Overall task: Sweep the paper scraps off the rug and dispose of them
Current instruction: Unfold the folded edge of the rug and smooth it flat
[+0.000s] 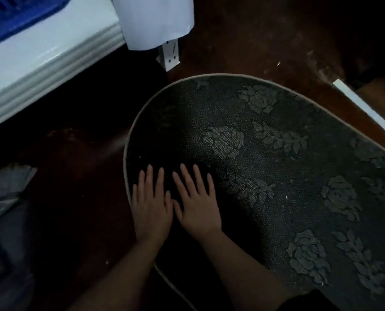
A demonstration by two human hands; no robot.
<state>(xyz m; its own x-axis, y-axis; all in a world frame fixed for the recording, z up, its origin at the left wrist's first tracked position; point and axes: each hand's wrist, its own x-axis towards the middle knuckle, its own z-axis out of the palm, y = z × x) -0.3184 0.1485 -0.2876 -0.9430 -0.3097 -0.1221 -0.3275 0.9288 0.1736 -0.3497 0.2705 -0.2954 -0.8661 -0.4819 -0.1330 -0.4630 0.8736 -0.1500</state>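
Both hands are laid flat, palms down and fingers straight, on the near left end of the rug (265, 176): the left hand (151, 205) is set at the rug's pale piped edge, and the right hand (198, 203) is placed just beside it, the two thumbs almost touching. Nothing is held in either hand. The dark oval rug is patterned with grey roses and leaves and is spread over a dark reddish-brown floor (243, 41). Only a few tiny pale specks can be made out on the rug, one (286, 197) to the right of the right hand; whether these are paper scraps cannot be told in the dim light. At the left edge of the view, a grey shape that may be a dustpan or brush (7, 187) is seen lying on the floor, well apart from the hands. Farther off, at upper left, a white ribbed piece of furniture (52, 63) is seen with a blue crate (12, 16) on top of it. A white sheet (153, 21) is hung beside it, above a white power socket (170, 55). At far right a white strip (366, 108) is laid on the floor.
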